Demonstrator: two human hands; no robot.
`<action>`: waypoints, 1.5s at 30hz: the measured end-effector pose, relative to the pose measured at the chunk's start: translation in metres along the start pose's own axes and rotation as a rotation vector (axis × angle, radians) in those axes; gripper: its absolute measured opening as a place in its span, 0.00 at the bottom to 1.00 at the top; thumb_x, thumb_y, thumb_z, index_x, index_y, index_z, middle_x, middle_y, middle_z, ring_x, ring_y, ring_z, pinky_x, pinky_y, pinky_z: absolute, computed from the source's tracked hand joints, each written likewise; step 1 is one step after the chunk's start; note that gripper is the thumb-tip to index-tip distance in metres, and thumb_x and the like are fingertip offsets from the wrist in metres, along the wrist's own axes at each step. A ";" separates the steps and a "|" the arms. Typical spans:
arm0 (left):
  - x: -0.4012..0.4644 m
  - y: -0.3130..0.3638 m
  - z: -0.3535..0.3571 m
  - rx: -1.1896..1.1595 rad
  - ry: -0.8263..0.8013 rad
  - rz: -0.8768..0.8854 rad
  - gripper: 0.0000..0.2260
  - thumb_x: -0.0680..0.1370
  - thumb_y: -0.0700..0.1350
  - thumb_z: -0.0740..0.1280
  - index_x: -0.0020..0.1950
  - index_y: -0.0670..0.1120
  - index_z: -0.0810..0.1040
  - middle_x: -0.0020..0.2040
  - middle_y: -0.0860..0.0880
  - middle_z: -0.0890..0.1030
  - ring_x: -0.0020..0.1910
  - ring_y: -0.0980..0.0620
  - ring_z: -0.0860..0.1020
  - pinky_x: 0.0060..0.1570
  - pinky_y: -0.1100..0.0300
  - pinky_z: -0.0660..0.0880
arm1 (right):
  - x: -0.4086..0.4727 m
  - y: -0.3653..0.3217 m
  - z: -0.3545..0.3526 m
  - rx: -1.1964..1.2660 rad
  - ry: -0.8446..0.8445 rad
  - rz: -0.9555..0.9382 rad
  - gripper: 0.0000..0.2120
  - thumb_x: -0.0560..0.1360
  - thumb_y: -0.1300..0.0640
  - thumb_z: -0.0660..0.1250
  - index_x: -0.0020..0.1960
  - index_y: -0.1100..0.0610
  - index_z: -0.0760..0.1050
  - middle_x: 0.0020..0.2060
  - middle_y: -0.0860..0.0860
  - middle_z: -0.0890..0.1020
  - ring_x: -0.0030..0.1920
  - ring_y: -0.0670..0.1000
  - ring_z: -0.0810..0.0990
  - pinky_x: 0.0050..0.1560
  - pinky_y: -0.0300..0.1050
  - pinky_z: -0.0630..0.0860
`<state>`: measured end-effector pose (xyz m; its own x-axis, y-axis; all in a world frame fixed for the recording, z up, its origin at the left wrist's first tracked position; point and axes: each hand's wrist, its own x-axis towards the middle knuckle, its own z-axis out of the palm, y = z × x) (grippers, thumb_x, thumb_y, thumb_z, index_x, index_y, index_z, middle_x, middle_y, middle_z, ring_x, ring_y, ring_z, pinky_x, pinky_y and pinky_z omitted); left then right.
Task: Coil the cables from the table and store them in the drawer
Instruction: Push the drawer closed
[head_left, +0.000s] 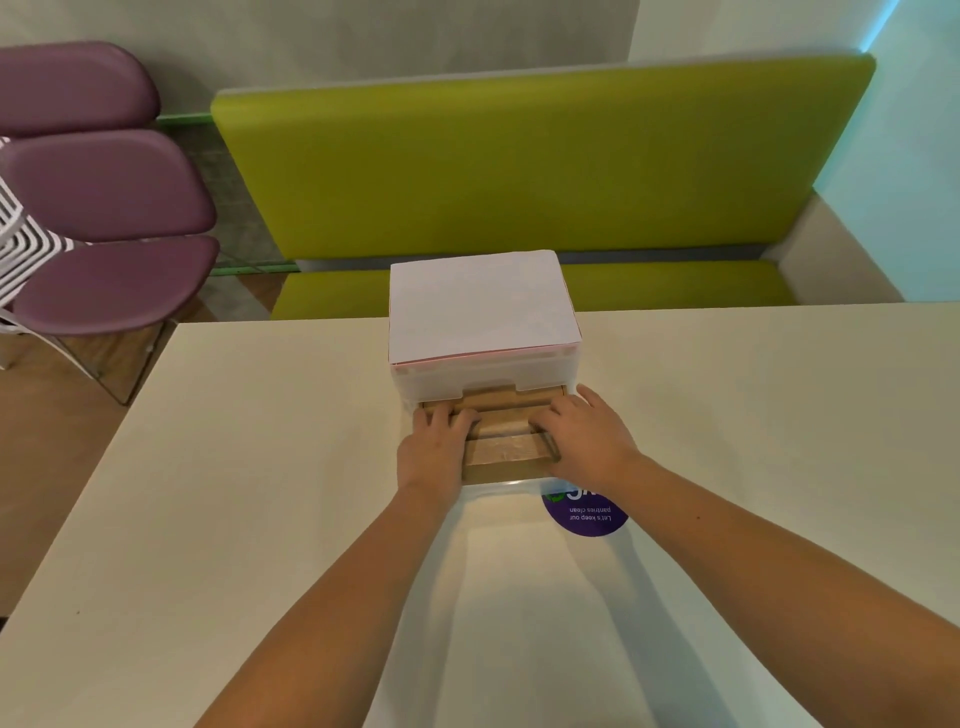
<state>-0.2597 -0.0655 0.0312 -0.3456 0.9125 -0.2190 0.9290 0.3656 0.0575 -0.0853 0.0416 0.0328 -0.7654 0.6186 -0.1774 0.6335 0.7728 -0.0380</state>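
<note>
We had both hands, left hand and right hand, flat and released on the cardboard-lined drawer near the desk's far edge; pushing evenly seemed wise

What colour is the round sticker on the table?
The sticker is purple with white writing, seen in the head view.

We see no cables; drawer interior mostly covered by both hands and by brown cardboard pieces lying in it. Left hand hides drawer's left end; its fingertips dip out of sight behind cardboard. Right hand hides drawer's right end. Purple sticker, just in front of drawer, has its top covered by drawer front and right wrist; logo unreadable. Purple chairs, far left of drawer, cut by picture edge.
</note>
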 end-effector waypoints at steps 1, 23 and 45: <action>0.000 -0.001 0.000 0.013 0.001 0.009 0.29 0.74 0.45 0.71 0.71 0.57 0.61 0.68 0.50 0.66 0.67 0.45 0.63 0.45 0.57 0.74 | 0.001 -0.001 -0.001 -0.009 -0.005 -0.013 0.27 0.71 0.43 0.72 0.67 0.47 0.70 0.63 0.49 0.74 0.64 0.50 0.71 0.72 0.48 0.62; 0.000 -0.021 0.026 -0.134 0.103 0.101 0.31 0.76 0.69 0.52 0.74 0.55 0.65 0.75 0.50 0.65 0.71 0.48 0.62 0.70 0.55 0.63 | -0.002 0.010 0.003 0.134 0.008 -0.061 0.24 0.76 0.43 0.67 0.70 0.45 0.69 0.68 0.50 0.71 0.65 0.51 0.70 0.63 0.45 0.71; -0.009 -0.017 0.029 0.028 -0.022 0.154 0.43 0.72 0.67 0.67 0.79 0.51 0.52 0.79 0.45 0.55 0.77 0.44 0.53 0.74 0.52 0.59 | -0.015 0.009 0.004 0.009 -0.127 -0.070 0.31 0.78 0.31 0.47 0.77 0.44 0.59 0.78 0.51 0.57 0.78 0.51 0.54 0.77 0.53 0.40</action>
<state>-0.2685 -0.0857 0.0035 -0.1965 0.9529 -0.2312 0.9741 0.2167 0.0653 -0.0676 0.0388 0.0312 -0.7878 0.5397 -0.2968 0.5801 0.8121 -0.0631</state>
